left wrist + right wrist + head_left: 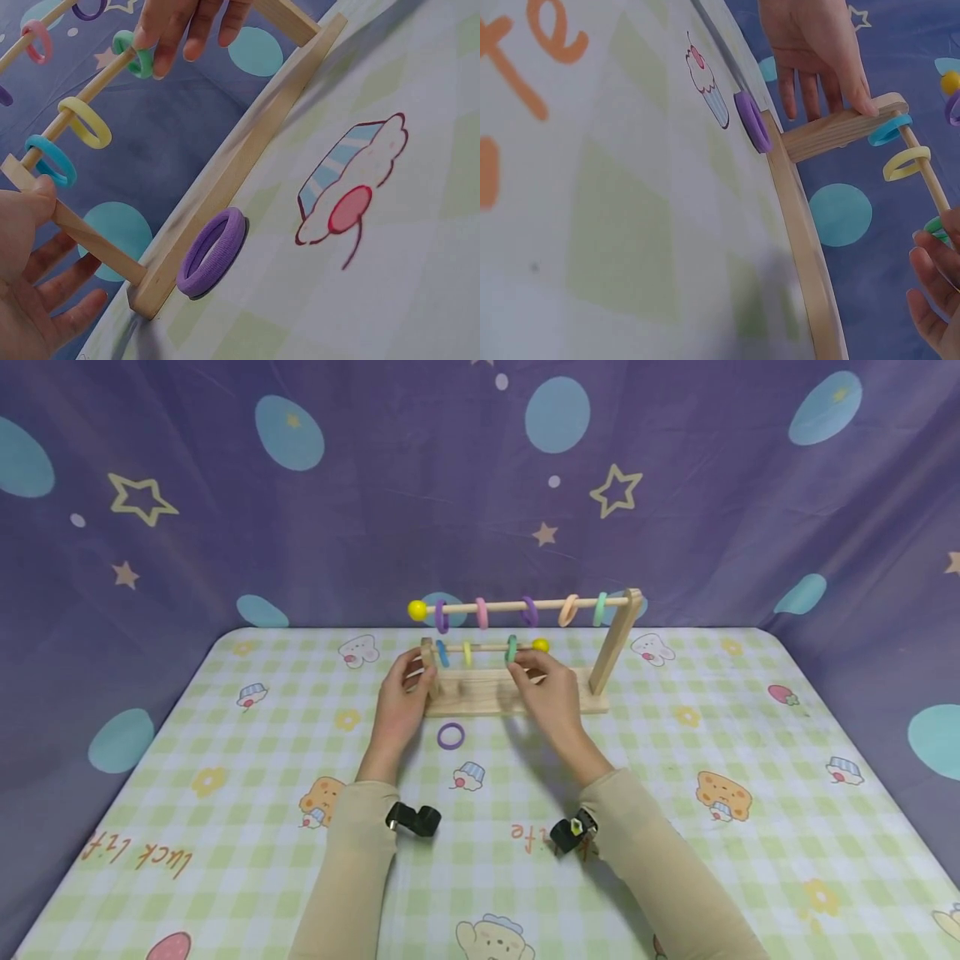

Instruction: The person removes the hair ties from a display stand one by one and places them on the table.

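A wooden rack (480, 693) with two rods stands on the table. My left hand (402, 697) holds its short post (840, 131) at the left end, thumb against the wood and the other fingers behind. Between thumb and fingertips, my right hand (551, 693) pinches a green hair tie (512, 648) hanging round the lower rod (487, 648), near its yellow end ball (541, 646). Left of it on that rod hang a yellow hair tie (86, 122) and a blue hair tie (52, 160). A purple hair tie (451, 736) lies on the table in front of the rack.
The upper rod (502, 607) carries several hair ties, among them a pink one (482, 613) and an orange one (568, 610). It runs from a tall post (617, 642) on the right to a yellow ball (417, 610). A checked cloth (270, 877) covers the table; a purple curtain (420, 485) hangs behind.
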`<state>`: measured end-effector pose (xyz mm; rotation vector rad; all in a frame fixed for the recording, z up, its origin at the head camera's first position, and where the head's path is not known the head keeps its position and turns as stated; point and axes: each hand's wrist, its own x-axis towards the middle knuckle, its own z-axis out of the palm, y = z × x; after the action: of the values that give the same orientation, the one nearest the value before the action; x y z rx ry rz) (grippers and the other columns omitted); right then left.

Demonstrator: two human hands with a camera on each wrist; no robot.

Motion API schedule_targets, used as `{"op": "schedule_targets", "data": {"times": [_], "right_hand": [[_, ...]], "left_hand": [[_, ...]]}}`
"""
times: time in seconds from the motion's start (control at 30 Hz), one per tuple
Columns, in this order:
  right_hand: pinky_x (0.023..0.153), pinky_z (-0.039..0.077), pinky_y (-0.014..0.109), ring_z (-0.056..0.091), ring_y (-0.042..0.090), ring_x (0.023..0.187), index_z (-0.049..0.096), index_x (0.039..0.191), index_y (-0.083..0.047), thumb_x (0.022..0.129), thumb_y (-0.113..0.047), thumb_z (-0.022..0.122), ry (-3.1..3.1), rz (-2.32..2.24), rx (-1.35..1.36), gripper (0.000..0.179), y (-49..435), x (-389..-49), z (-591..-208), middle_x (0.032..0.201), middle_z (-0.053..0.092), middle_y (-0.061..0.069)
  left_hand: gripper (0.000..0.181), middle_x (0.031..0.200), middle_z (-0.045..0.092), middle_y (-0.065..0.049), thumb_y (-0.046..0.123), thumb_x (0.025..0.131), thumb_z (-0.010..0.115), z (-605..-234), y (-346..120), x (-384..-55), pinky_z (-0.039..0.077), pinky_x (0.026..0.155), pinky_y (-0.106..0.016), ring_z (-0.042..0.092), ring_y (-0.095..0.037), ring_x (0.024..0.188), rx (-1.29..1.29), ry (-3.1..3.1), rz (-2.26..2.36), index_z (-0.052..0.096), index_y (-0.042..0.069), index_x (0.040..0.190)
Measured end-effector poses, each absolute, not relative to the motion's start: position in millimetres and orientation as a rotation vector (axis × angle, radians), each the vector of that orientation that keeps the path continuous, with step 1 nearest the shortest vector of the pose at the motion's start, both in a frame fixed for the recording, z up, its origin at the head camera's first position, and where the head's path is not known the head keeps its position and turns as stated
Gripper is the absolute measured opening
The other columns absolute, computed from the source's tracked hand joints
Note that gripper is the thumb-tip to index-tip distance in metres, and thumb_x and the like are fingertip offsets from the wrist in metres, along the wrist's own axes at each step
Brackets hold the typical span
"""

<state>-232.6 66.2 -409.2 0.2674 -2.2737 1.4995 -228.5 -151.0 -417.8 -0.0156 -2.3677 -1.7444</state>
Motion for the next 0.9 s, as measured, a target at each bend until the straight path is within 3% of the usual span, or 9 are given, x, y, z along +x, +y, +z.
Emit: {"op": "schedule_targets", "data": {"times": [0.4, 0.9], "right_hand": [[0.068, 0.054, 0.033, 0.068, 0.023, 0.079, 0.075, 0.101, -0.003, 0.091, -0.013, 0.073, -2.296, 1.482, 0.237, 0.014, 72, -231, -409, 0.101, 0.074, 0.009], [0.068, 0.053, 0.030, 0.068, 0.023, 0.080, 0.074, 0.101, -0.003, 0.092, -0.012, 0.072, -2.299, 1.477, 0.226, 0.014, 80, -231, -407, 0.097, 0.075, 0.009]], "left_hand": [[0.046, 0.139, 0.052, -0.021, 0.020, 0.103, 0.055, -416, -152, -227, 0.043, 0.106, -0.037, 0.053, -0.033, 0.125, -0.018, -2.372, -1.745, 0.045, 0.005, 0.145], [0.045, 0.138, 0.052, -0.021, 0.019, 0.103, 0.056, -417, -151, -228, 0.043, 0.106, -0.037, 0.054, -0.032, 0.124, -0.021, -2.367, -1.741, 0.046, 0.005, 0.145]]}}
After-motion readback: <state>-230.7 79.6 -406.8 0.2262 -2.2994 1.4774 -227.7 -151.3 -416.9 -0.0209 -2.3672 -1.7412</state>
